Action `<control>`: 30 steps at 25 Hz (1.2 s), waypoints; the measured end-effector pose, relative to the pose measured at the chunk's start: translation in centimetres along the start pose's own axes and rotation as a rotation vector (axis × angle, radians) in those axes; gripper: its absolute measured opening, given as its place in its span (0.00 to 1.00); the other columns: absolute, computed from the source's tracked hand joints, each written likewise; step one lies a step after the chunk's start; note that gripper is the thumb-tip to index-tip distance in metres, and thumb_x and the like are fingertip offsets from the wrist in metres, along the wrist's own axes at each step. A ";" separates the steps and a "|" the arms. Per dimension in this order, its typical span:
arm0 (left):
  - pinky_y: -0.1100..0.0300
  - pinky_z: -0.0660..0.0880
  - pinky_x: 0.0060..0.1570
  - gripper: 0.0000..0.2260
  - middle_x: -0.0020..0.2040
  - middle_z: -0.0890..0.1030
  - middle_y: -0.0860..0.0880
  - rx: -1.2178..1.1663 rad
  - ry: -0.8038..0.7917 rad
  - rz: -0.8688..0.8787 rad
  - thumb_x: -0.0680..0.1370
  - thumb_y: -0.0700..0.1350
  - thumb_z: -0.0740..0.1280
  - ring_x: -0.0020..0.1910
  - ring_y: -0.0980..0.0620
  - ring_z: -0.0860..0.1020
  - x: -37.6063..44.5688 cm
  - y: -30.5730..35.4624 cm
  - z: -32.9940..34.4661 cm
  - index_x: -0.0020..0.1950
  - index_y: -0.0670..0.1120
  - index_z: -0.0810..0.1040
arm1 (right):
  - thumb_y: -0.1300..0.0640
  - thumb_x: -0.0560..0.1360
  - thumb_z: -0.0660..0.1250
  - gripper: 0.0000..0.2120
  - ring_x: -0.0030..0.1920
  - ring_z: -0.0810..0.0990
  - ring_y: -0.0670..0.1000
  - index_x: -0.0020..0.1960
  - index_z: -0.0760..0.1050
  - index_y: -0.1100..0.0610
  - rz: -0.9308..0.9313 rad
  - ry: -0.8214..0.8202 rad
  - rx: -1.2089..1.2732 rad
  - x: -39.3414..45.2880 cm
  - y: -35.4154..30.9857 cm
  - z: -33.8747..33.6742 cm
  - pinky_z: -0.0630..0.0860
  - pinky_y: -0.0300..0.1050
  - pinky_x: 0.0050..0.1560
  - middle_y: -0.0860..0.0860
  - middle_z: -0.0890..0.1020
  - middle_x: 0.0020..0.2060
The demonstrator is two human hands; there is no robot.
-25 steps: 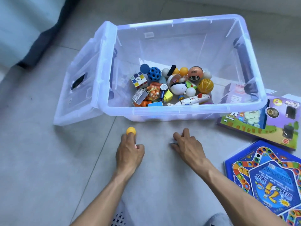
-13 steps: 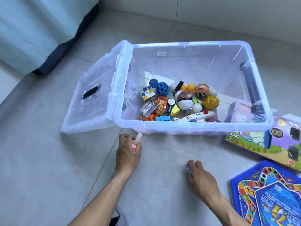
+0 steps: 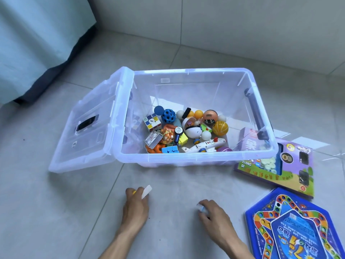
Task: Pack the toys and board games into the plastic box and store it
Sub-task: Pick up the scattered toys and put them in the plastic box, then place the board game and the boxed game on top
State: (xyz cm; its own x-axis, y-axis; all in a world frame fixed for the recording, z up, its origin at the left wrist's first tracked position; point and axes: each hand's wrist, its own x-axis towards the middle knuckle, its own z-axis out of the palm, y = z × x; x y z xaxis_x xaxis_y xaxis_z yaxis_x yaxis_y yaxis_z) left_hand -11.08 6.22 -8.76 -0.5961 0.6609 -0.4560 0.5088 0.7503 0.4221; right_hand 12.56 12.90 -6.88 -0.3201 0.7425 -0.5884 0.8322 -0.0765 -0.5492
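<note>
Hands low on the floor, both at 6 o'clock of the box (image 3: 196, 157). Your left hand (image 3: 135, 204) is curled round a small white piece (image 3: 147, 191), a bit of yellow showing at the knuckles; probably the last loose bits gathered together to save trips. Your right hand (image 3: 214, 215) is closed over a small pale item (image 3: 201, 208), what it is too hidden to tell. Box stands open, lid (image 3: 87, 128) hanging off its 9 o'clock side, so the drop from the near rim is unobstructed. Toys (image 3: 186, 131) are heaped in the near half, far half bare. Two board games are not yet packed: purple one (image 3: 291, 169) touching the box at 3 o'clock, blue hexagonal one (image 3: 298, 225) at 4 o'clock, just beside your right wrist. Curtain (image 3: 37, 43) at 10 o'clock, well apart.
</note>
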 end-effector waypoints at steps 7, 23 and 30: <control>0.59 0.72 0.28 0.05 0.30 0.71 0.48 -0.832 -0.177 -0.118 0.76 0.39 0.64 0.31 0.48 0.73 -8.8 13.9 -7.0 0.44 0.46 0.78 | 0.64 0.76 0.63 0.07 0.34 0.77 0.53 0.48 0.77 0.54 0.023 0.078 1.162 -4.3 -13.7 -12.1 0.74 0.45 0.30 0.51 0.78 0.39; 0.51 0.71 0.55 0.14 0.60 0.76 0.42 -0.904 -0.506 -0.264 0.79 0.45 0.61 0.56 0.43 0.76 -15.6 19.8 -2.3 0.64 0.43 0.74 | 0.56 0.78 0.63 0.13 0.54 0.82 0.61 0.59 0.77 0.60 0.466 0.265 1.392 -15.3 9.3 -16.5 0.80 0.55 0.50 0.59 0.79 0.60; 0.57 0.71 0.42 0.09 0.43 0.77 0.52 -0.530 -0.638 -0.242 0.77 0.44 0.66 0.45 0.51 0.76 -16.9 20.8 11.5 0.57 0.47 0.75 | 0.55 0.70 0.70 0.19 0.44 0.82 0.55 0.59 0.72 0.57 0.833 0.577 0.963 -13.7 21.4 -13.0 0.80 0.51 0.44 0.54 0.82 0.50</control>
State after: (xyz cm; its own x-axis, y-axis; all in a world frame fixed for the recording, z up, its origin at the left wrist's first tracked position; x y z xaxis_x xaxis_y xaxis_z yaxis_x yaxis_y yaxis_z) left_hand 16.75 10.82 -1.31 -0.1068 0.4881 -0.8663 -0.0387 0.8685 0.4941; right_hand 40.64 9.74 -2.84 0.5343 0.4007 -0.7443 -0.0266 -0.8721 -0.4886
